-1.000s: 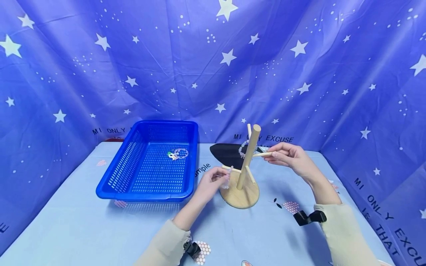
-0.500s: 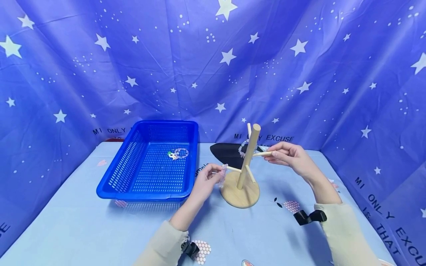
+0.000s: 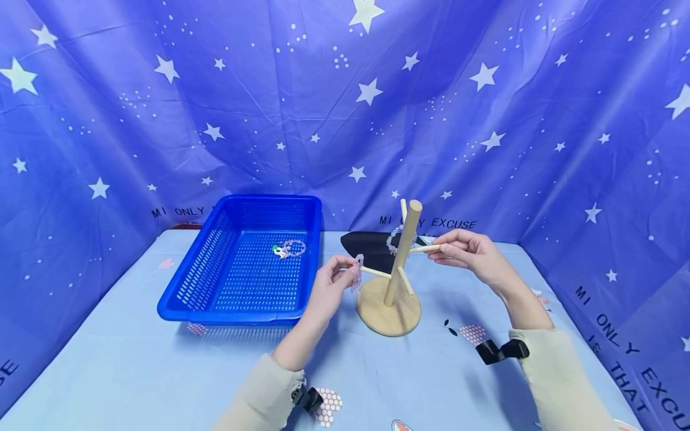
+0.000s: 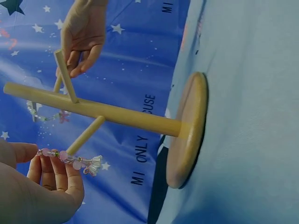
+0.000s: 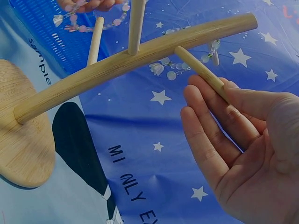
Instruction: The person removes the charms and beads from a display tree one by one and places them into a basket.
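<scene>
The left hand [image 3: 331, 281] pinches a beaded bracelet [image 3: 357, 272] between fingertips and thumb, holding it at the outer tip of the left-pointing peg [image 3: 374, 273] of the wooden stand [image 3: 396, 278]. Compared with a second ago, this hand sits higher and a little further left: then the bracelet hung lower, beside the stand's round base [image 3: 389, 312]; now it is level with the peg's end. In the left wrist view the bracelet [image 4: 70, 160] lies right against the peg tip [image 4: 74, 148], though whether it is looped over it cannot be told.

The right hand [image 3: 469, 256] has not moved; its fingers and thumb grip the end of the right-pointing peg [image 3: 426, 249], steadying the stand on the table [image 3: 135, 365]. A second bracelet [image 3: 395, 240] hangs on a rear peg near the top of the post, as before.

The blue basket [image 3: 183, 287] stands left of the stand, unchanged, with another bracelet [image 3: 288, 249] lying inside near its far right corner.
</scene>
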`<state>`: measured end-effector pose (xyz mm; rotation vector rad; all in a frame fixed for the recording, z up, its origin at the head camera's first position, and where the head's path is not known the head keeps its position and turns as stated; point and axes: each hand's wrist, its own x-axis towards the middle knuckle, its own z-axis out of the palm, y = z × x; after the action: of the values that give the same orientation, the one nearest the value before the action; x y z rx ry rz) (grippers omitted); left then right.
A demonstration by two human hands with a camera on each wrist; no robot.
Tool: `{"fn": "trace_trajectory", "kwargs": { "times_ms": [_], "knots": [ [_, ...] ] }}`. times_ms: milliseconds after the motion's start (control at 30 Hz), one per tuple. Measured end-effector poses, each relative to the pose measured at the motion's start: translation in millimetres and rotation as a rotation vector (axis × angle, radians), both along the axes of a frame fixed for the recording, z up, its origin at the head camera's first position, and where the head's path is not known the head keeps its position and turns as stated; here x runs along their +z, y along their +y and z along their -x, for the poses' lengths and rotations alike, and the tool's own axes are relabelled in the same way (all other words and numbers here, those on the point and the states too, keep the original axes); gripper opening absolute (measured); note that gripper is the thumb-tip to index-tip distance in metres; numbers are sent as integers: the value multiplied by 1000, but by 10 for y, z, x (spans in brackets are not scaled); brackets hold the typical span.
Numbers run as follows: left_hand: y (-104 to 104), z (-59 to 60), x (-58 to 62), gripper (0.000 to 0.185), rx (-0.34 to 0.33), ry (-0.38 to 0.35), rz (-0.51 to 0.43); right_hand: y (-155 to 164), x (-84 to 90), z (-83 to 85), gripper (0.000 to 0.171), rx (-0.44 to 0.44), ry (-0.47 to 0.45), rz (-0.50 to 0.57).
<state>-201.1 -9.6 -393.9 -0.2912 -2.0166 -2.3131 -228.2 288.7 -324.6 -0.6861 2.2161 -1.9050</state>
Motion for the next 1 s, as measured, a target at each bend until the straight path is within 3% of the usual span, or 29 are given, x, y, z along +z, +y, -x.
{"fn": "trace_trajectory", "kwargs": {
  "times_ms": [500,1000],
  "knots": [
    [-106,-25,286,18,52,5,-10,-9,7,-5,14,-19,-5,-10],
    [-414,95,570,16,13,48,-16,-16,6,-15,14,-19,-2,-7]
  ]
}}
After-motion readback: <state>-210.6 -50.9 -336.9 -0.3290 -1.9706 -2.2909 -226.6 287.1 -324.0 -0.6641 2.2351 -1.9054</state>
